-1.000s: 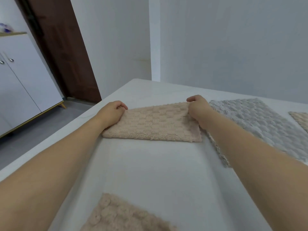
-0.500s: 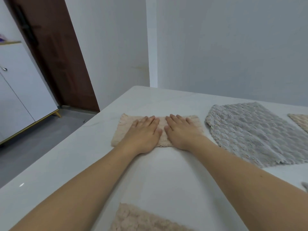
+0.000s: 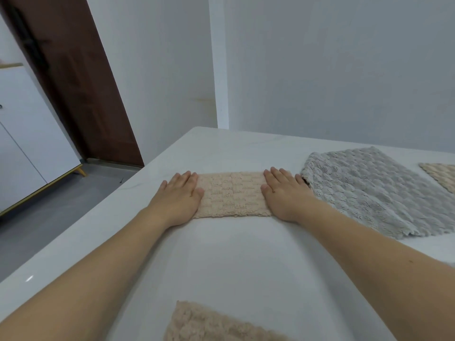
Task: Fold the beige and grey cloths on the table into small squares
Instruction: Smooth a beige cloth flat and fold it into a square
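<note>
A folded beige cloth [image 3: 232, 194] lies as a strip on the white table [image 3: 234, 262]. My left hand [image 3: 177, 196] rests flat, palm down, on its left end. My right hand [image 3: 286, 194] presses flat on its right end. Both hands have their fingers spread and grip nothing. A grey cloth [image 3: 374, 190] lies unfolded to the right, its left edge close to my right hand. Another beige cloth [image 3: 209, 323] sits at the near edge of the view, partly cut off. A third beige cloth [image 3: 440, 177] peeks in at the far right.
The table's left edge [image 3: 81, 232] drops to a grey floor. A white cabinet [image 3: 27, 143] and a brown door [image 3: 73, 77] stand to the left. White walls rise behind the table.
My hands went from pinching the cloth's far corners to lying flat at its middle, then slid apart to its two ends. The cloth stays folded in place.
</note>
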{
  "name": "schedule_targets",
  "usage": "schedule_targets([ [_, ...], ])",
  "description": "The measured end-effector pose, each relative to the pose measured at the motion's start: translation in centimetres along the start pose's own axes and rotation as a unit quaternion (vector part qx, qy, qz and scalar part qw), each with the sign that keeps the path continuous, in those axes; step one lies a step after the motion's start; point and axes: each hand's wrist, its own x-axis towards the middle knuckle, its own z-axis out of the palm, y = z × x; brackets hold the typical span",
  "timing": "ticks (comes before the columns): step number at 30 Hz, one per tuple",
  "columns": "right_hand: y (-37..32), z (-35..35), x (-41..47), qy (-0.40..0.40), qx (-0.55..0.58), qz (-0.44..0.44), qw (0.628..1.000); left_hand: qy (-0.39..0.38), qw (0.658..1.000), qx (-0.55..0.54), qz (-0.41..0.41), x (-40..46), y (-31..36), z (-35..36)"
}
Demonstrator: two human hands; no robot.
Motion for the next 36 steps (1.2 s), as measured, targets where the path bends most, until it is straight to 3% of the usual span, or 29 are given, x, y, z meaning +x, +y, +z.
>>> schedule_targets([
  [3, -0.9, -1.3, 0.4, -0.024, -0.048, 0.014, 0.998, -0.009, 0.997, 0.072, -0.001, 0.5, 0.9, -1.7],
  [8, -3.6, -0.9, 0.2, 0.014, -0.004, -0.04, 0.999, 0.045, 0.994, 0.013, 0.101, -0.4, 4.8, -0.3],
  [25, -3.1, 0.7, 0.0, 0.018, -0.003, -0.029, 0.999, 0.024, 0.996, -0.005, 0.087, 0.1, 4.2, 0.6],
  [30, -0.8, 0.1, -0.5, 0.007, 0.02, 0.044, 0.999, 0.008, 1.0, -0.013, 0.001, -0.7, -0.2, -0.3],
  [33, -0.5, -0.7, -1.1, 0.012, 0.01, 0.107, 0.994, -0.017, 0.997, 0.053, -0.05, -1.0, -1.0, -1.8],
  [36, -2.8, -1.5, -0.6, 0.065, 0.002, 0.048, 0.997, 0.025, 0.997, 0.053, 0.041, -0.6, 2.5, -3.0],
])
